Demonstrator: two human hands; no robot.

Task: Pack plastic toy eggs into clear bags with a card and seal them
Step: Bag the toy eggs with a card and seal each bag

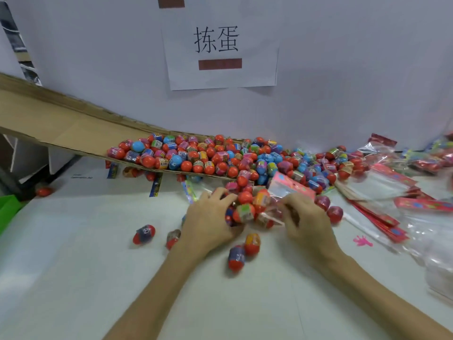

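Observation:
A big heap of red, blue and wrapped plastic toy eggs point(220, 158) spills off a cardboard ramp point(56, 123) onto the white table point(73, 266). My left hand point(210, 222) curls round a cluster of eggs point(245, 209) at the table's middle. My right hand point(304, 217) pinches the mouth of a clear bag point(289, 190) with a pink card top, right beside those eggs. Loose eggs point(242, 251) lie just in front of my hands, and two more point(144, 234) sit to the left.
Stacks of empty clear bags with red card headers point(382, 192) lie at the right, with filled bags point(431, 160) behind them. A paper sign point(220, 50) hangs on the grey wall. A green bin edge point(7, 209) shows at the far left.

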